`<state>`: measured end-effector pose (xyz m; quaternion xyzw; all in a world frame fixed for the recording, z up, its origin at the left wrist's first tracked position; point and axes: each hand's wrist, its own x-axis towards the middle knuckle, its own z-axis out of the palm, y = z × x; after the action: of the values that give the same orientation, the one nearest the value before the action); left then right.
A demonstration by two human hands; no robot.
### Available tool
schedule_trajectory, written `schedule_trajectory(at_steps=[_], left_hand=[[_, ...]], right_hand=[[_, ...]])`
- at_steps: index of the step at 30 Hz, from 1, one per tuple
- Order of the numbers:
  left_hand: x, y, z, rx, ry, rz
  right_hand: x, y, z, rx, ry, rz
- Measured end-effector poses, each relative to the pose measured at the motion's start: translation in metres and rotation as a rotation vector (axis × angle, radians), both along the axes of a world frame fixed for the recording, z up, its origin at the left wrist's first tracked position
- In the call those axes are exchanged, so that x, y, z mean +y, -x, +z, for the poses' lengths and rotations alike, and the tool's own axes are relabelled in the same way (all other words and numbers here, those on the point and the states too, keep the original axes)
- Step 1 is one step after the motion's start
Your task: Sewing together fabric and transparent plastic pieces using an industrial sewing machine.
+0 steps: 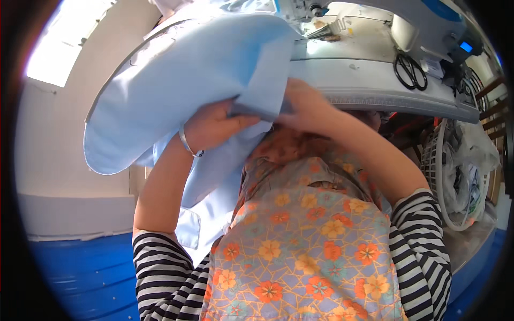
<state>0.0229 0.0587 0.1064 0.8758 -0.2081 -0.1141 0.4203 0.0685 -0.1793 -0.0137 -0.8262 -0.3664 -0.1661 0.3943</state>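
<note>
A large piece of light blue fabric [176,80] spreads from the sewing table across my left side and hangs down toward my lap. My left hand [219,125] grips a folded edge of it, thumb on top, with a bracelet on the wrist. Close by on the right, my right hand [306,107] pinches the other side of that fold, its fingertips partly hidden and a little blurred. The fold between the hands shows a darker, shaded underside. Ahead of them, at the top, stands a white and blue sewing machine [369,10].
Black-handled scissors [410,70] lie on the white sewing table [342,77], right of my hands. Below the table's right end sits a grey plastic basket [428,160] filled with cloth and clear plastic. A pale wall [59,155] rises at the left.
</note>
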Motion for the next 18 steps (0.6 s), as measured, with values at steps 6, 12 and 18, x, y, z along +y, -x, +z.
schedule_trajectory(at_steps=[6,12,18], left_hand=[[-0.043,-0.043,0.08,0.078,0.587,0.152],[-0.1,-0.057,0.111,0.243,0.476,0.02],[-0.055,-0.018,0.029,0.715,0.091,0.271]], right_hand=[[0.062,-0.062,0.006,0.415,0.02,0.203],[0.086,-0.071,0.017,0.566,0.054,0.289],[0.048,0.049,0.03,0.591,0.163,0.72]])
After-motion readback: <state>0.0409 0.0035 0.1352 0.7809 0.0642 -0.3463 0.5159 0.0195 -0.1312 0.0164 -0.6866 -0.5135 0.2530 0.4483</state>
